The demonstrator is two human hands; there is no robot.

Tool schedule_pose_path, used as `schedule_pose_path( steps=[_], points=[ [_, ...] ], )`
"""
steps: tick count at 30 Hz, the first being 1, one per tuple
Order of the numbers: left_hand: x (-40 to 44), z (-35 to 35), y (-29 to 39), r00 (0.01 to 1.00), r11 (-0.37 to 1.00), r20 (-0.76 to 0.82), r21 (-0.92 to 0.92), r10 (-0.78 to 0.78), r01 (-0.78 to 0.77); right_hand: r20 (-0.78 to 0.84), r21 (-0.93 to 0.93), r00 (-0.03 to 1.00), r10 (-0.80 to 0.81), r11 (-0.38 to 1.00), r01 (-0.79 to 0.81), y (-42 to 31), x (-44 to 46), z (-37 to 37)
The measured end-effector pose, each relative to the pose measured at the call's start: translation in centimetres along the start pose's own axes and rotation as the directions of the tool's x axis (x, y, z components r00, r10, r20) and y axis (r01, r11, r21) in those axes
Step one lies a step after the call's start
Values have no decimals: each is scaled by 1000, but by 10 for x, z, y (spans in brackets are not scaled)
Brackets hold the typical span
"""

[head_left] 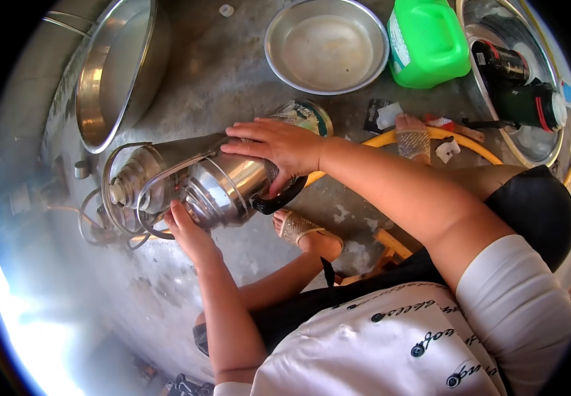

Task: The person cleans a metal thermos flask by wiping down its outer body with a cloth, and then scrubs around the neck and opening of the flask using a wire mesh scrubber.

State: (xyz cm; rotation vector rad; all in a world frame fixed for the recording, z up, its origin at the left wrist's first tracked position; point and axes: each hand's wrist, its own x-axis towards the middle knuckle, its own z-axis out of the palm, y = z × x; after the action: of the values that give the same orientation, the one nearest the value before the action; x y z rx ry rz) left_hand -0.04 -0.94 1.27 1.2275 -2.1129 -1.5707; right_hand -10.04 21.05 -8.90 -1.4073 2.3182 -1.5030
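A shiny metal thermos flask (236, 178) with a wire bail and a black side handle (282, 196) lies tilted in front of me. My left hand (191, 232) is closed around its neck end, thumb showing, the other fingers mostly hidden behind the flask. My right hand (279, 148) presses over the flask's body with a grey mesh cloth (273, 173) under the palm and fingers. Right behind is a second metal thermos flask (160, 165), with its own wire bail. A round tin-like thing with green lettering (316, 119) shows beyond my right hand.
A metal basin (86, 109) leans at the far left. Another metal basin (327, 13) stands at the back beside a green jug (430, 46). Dark bottles (529, 109) lie in a large basin (556, 153) at right. A yellow hose (457, 134) crosses the wet floor near my sandalled feet (298, 228).
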Motion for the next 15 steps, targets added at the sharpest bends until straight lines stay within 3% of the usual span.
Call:
schedule_pose_path(
  steps=[2, 4, 6, 9, 12, 15],
  points=[
    [4, -1, -2, 1000, 998, -3, 67, 6, -6, 11, -46, 999, 49, 998, -49, 17, -15, -6],
    [7, -2, -5, 999, 991, -19, 129, 46, -43, 52, -96, 970, 238, 968, -233, 24, -25, -13],
    [7, 0, -9, 987, 984, 16, 80, 158, -159, 54, -98, 975, 217, 973, -211, 23, -25, -9],
    [-4, 5, 2, 994, 991, 13, 78, 107, -108, -41, -25, 999, -8, 1000, 7, 0, -2, 1],
    [1, 0, -1, 997, 996, 24, 60, 68, -69, 4, 14, 995, -101, 995, 101, -17, 19, -2],
    [1, 2, -4, 999, 999, -12, -12, 33, -33, 21, 20, 996, -82, 996, 82, -24, 24, -2]
  ],
)
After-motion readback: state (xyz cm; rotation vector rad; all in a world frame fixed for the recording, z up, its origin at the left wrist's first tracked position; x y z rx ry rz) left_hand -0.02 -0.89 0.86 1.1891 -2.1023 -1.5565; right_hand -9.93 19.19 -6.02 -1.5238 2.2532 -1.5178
